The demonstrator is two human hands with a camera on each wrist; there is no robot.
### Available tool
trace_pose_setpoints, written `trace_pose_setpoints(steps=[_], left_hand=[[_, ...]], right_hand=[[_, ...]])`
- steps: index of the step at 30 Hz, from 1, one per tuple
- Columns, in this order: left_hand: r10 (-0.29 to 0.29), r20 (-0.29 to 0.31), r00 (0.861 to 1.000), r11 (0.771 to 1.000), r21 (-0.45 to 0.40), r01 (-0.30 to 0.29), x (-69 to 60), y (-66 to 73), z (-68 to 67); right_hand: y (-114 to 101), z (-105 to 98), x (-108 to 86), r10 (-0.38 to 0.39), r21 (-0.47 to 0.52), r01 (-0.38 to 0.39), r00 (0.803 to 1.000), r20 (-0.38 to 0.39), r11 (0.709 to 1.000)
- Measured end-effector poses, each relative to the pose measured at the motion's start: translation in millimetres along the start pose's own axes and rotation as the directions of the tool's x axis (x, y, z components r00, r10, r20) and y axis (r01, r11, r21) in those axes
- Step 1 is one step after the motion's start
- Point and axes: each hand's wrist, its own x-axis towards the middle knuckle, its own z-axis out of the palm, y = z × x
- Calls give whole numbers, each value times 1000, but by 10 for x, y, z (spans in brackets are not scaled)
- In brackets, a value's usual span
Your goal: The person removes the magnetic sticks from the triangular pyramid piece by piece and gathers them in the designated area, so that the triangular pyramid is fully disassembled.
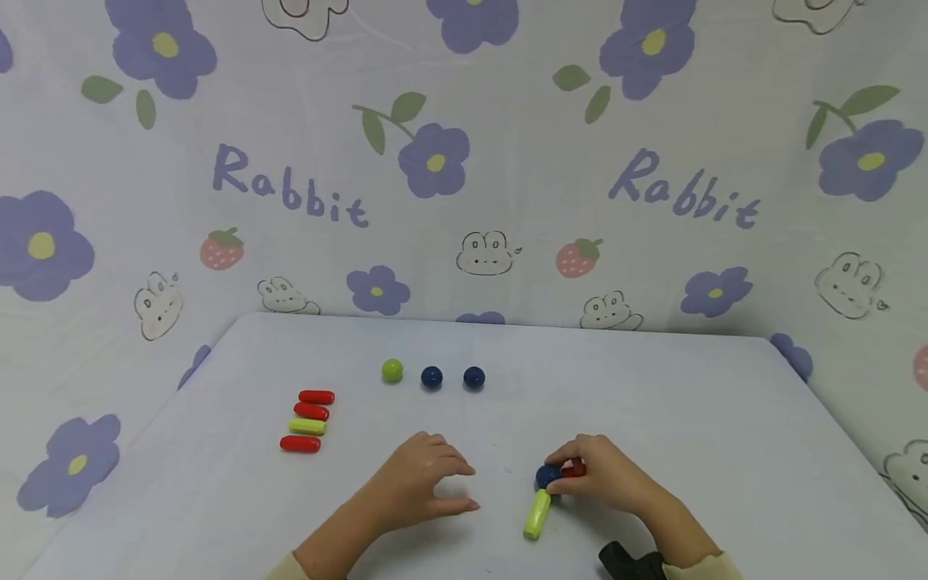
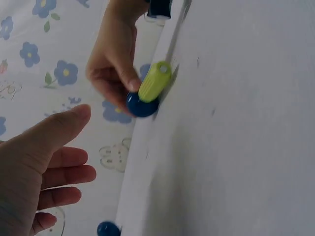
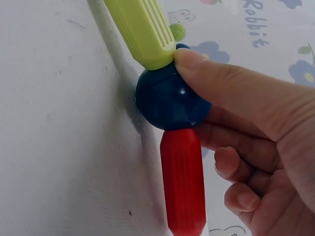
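My right hand (image 1: pixel 612 477) pinches a dark blue ball (image 3: pixel 167 98) between thumb and fingers, low over the white table. Two ribbed rods meet that ball: a yellow-green rod (image 1: pixel 536 515) pointing toward me in the head view, and a red rod (image 3: pixel 183 182), partly covered by the fingers there. To the left, my left hand (image 1: pixel 420 485) is held above the table with thumb and fingers apart and nothing between them. In the left wrist view, the left hand's fingers (image 2: pixel 66 176) are spread, away from the joined pieces.
At the table's left lie several short rods: three red ones (image 1: pixel 300 444) and a yellow-green one (image 1: pixel 308 427). Farther back, a green ball (image 1: pixel 392 370) and two dark blue balls (image 1: pixel 431 378) stand in a row. Behind the white table (image 1: pixel 652 387) hangs a patterned cloth (image 1: pixel 522 185).
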Motion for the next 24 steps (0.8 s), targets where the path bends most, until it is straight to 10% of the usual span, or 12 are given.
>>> trace_pose_setpoints(steps=[5,11,24], left_hand=[[43,-12,999,997,68,-42,171,253,273],[-63,-13,998,994,86,63,283,458,437],[-174,-76,982,977,108,182,283,547,565]], right_hand=[[-33,30,14,-19,-28,18,999,-33,999],[-79,69,20,-12,-40,10,998,-58,999],[-142,108,15,-37,-46,34,997,-75,998]])
